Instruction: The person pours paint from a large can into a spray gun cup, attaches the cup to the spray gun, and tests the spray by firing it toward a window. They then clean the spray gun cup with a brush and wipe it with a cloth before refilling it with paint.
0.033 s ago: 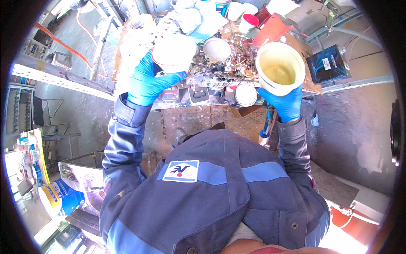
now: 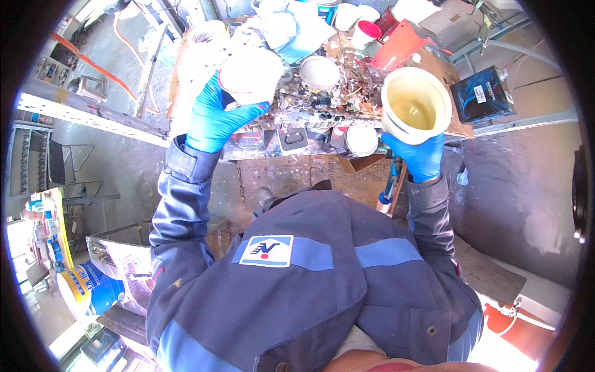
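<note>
My left hand (image 2: 214, 118), in a blue glove, is wrapped round a white plastic cup (image 2: 253, 77) with a thin red line on its side. Glare washes out the cup, so its contents cannot be made out. In my gloved right hand (image 2: 420, 156) is a cream-coloured plastic cup (image 2: 403, 130), gripped from below and tipped towards me. Pale yellowish liquid (image 2: 418, 111) shows at its bottom. Both cups are above the front part of a paint-spattered bench (image 2: 353, 68). Between them, a round white lid or tub (image 2: 319, 72) lies on the bench.
Crumpled pale cloth or sheeting (image 2: 266, 32), a red-rimmed cup (image 2: 365, 34) and a red folded sheet (image 2: 400, 46) lie towards the back. A dark rectangular can (image 2: 482, 94) stands at the right. Tubs (image 2: 361, 139) fill a lower shelf. Beside my right wrist hangs a blue-collared tool (image 2: 385, 197).
The cream cup in my right hand has shifted slightly right and down. The white cup in my left hand has moved slightly left. Both grips stay the same.
</note>
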### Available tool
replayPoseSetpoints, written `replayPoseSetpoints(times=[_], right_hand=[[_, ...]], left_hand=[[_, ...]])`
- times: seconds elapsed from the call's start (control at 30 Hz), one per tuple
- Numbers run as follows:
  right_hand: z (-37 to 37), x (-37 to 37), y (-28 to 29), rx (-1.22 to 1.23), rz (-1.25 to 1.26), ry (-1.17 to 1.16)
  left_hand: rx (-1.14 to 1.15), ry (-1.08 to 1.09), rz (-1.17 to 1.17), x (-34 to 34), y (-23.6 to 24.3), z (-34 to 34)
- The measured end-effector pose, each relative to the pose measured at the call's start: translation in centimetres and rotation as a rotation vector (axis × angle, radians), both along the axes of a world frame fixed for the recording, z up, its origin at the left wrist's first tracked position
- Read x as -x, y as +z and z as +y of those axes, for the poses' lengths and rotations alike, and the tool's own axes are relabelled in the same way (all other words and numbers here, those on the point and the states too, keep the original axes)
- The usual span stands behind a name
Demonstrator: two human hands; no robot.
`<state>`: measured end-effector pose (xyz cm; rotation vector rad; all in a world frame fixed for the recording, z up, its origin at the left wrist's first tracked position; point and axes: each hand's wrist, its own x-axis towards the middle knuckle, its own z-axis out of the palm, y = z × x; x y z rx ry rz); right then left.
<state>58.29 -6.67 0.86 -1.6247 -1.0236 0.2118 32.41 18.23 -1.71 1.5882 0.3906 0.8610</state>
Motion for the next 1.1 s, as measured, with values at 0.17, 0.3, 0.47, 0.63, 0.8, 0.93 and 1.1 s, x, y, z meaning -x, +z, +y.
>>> replayPoseSetpoints(times=[0.17, 0.3, 0.47, 0.63, 0.8, 0.93, 1.1], right_hand=[[-2.5, 0.3, -2.3, 0.025, -0.002, -0.070], [-4.0, 0.4, -3.7, 0.041, 0.016, -0.125], [-5.7, 0.7, -4.8, 0.098, 0.046, -0.205], [-6.7, 1.3, -5.1, 0.108, 0.088, -0.288], [-7.2, 1.8, -5.0, 0.077, 0.099, -0.328], [-7.4, 1.7, -4.8, 0.128, 0.177, -0.358], [-7.5, 1.1, -5.0, 0.130, 0.123, -0.292]], left_hand=[[-0.040, 0.076, 0.047, 1.0, -1.6, 4.7], [-0.103, 0.164, 0.012, 0.8, -3.6, 8.8], [-0.144, 0.195, 0.065, 0.3, -5.2, 12.8], [-0.144, 0.204, 0.116, -0.7, -5.9, 14.5], [-0.196, 0.224, 0.164, -1.4, -6.9, 15.6], [-0.208, 0.255, 0.108, -1.5, -7.9, 16.1], [-0.135, 0.306, 0.182, -1.6, -8.0, 15.9]])
